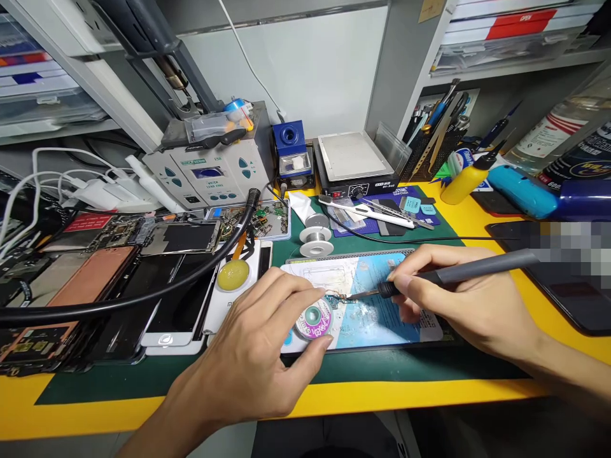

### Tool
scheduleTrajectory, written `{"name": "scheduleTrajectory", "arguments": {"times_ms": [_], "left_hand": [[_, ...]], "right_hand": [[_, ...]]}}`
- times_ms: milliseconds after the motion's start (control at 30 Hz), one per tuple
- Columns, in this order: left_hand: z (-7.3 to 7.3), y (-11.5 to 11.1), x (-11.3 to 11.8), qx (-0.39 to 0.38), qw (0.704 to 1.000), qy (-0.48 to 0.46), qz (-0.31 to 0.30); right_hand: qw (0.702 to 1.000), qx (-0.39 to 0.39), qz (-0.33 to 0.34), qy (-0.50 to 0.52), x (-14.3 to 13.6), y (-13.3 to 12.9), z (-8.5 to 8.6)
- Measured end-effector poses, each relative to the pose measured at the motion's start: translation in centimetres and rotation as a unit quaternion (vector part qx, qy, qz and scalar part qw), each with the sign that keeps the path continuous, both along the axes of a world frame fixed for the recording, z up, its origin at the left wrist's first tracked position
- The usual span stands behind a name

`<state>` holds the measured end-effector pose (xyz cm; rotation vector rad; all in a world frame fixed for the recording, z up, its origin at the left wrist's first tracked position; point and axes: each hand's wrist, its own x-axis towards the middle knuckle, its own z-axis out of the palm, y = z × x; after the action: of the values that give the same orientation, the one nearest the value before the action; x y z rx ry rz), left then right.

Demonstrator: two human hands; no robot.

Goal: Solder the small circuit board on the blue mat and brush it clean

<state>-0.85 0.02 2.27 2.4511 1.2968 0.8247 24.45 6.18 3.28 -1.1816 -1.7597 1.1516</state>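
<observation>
My right hand is closed round the dark handle of a soldering iron, held like a pen and pointing left. Its tip meets a small circuit board lying on a blue and white work plate. In my left hand a round spool of desoldering braid with a purple label sits between the thumb and the fingers. A thin strand near the left index fingertip reaches towards the board. The exact contact at the iron's tip is too small to make out.
A spool of solder wire stands behind the plate. A thick black hose crosses the phones at left, near a yellow flux tin. Tweezers, a hot plate and a soldering station are farther back. A yellow bottle stands at right.
</observation>
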Motion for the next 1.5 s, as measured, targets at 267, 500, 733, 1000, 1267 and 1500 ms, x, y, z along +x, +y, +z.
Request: {"name": "scheduleTrajectory", "arguments": {"times_ms": [267, 500, 733, 1000, 1267, 1500], "left_hand": [[-0.06, -0.04, -0.11, -0.005, 1.000, 0.001, -0.001], [-0.08, 0.03, 0.07, -0.002, 1.000, -0.004, -0.003], [-0.11, 0.02, 0.10, -0.001, 1.000, -0.006, -0.001], [-0.13, -0.21, -0.06, 0.009, 1.000, -0.005, 0.000], [-0.14, -0.01, 0.05, 0.006, 1.000, -0.002, 0.001], [-0.01, -0.26, -0.03, -0.004, 1.000, 0.000, 0.004]], "right_hand": [[0.999, 0.001, -0.018, -0.026, -0.32, -0.39, 0.54], [0.998, -0.018, -0.033, -0.054, -0.57, -0.66, 0.97], [1.000, -0.003, -0.016, -0.019, -0.49, -0.38, 0.65], [0.999, -0.024, -0.028, -0.005, -0.37, -0.51, 0.40], [0.999, -0.028, -0.039, -0.006, -0.45, -0.52, 0.43], [0.999, -0.024, -0.036, -0.016, -0.29, -0.49, 0.64]]}}
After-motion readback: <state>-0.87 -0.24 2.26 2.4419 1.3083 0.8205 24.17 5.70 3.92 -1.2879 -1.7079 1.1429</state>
